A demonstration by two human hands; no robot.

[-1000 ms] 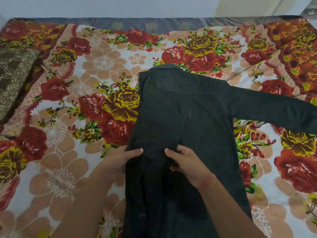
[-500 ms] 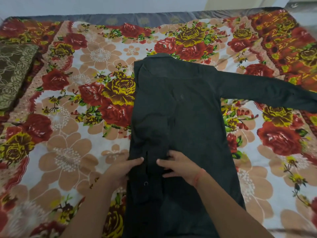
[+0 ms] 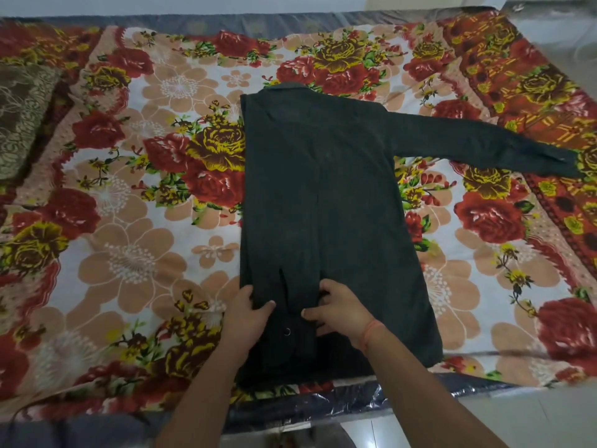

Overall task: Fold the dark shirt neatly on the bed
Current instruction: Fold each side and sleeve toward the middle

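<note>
Our dark shirt [image 3: 323, 205] runs collar-far, hem-near on the bed [image 3: 129, 253] — sleeve toward the right edge; left hand [image 3: 247, 316] and right hand [image 3: 344, 313] pinch it.

Charcoal long-sleeved cloth shirt [image 3: 323, 195], plain; white bedsheet [image 3: 129, 221], red and yellow roses, peach blossoms; brown pillow [image 3: 22, 118], cream floral tracery.
</note>
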